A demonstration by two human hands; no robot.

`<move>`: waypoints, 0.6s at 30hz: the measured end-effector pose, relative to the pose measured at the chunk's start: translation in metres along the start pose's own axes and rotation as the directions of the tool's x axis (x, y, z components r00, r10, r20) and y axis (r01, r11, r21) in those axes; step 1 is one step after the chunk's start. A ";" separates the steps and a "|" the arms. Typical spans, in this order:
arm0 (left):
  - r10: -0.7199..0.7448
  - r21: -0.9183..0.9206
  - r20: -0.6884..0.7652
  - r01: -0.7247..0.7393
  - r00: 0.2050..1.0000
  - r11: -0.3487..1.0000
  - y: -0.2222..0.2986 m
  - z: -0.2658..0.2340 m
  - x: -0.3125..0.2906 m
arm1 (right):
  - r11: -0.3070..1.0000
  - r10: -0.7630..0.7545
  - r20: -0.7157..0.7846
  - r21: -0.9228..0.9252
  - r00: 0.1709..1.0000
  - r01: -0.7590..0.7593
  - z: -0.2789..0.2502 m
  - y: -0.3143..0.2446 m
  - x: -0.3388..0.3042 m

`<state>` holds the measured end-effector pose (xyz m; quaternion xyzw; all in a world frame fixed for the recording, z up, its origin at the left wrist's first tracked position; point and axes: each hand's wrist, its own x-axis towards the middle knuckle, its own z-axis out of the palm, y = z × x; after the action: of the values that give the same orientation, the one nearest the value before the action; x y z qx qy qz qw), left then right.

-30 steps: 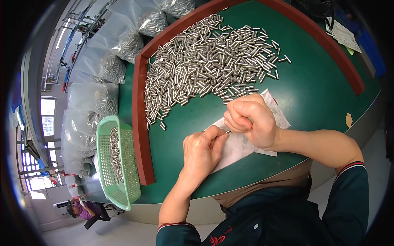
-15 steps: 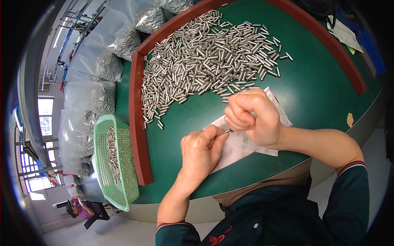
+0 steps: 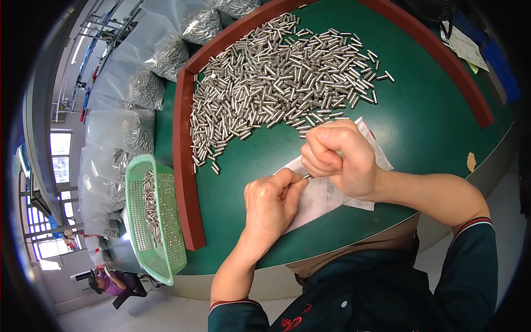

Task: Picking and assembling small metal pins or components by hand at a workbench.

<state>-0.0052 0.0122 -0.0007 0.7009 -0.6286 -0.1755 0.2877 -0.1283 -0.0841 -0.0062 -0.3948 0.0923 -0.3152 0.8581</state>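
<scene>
My left hand (image 3: 270,202) pinches one end of a small metal pin (image 3: 307,176) between thumb and fingertips. Close beside it, my right hand (image 3: 345,157) is curled into a fist, its lower fingers at the pin's other end; what lies inside that fist is hidden. Both hands are over a white cloth or paper sheet (image 3: 310,207) spread on the green tabletop (image 3: 238,166). Just beyond them spreads a large pile of loose, shiny cylindrical metal pins (image 3: 282,77).
Dark red wooden rails (image 3: 187,166) border the work surface. A light green plastic basket (image 3: 172,221) with pins inside stands left of the rail. Clear plastic bags (image 3: 145,91) of pins line the far left. Papers (image 3: 463,47) lie at the far right. Another person (image 3: 113,280) sits in the left background.
</scene>
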 end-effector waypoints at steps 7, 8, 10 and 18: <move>-0.027 -0.056 0.021 0.028 0.999 0.998 0.001 0.000 0.003 | 0.988 -0.060 0.028 -0.139 0.998 0.063 0.003 0.001 -0.003; -0.016 -0.081 0.018 0.018 1.000 0.997 0.001 -0.001 0.004 | 0.989 -0.059 0.032 -0.136 0.998 0.063 0.005 0.001 -0.004; -0.006 -0.071 -0.008 0.005 1.000 0.997 0.001 0.001 0.003 | 0.954 -0.125 0.026 -0.272 0.992 0.128 0.008 0.003 -0.004; -0.113 -0.908 0.419 0.418 0.901 -0.040 -0.032 -0.028 0.009 | 0.992 -0.047 -0.004 -0.118 0.999 0.046 0.008 0.000 -0.005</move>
<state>0.0381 0.0103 0.0022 0.3825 -0.2039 -0.6892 0.5807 -0.1289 -0.0758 -0.0016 -0.4459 0.1044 -0.3304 0.8253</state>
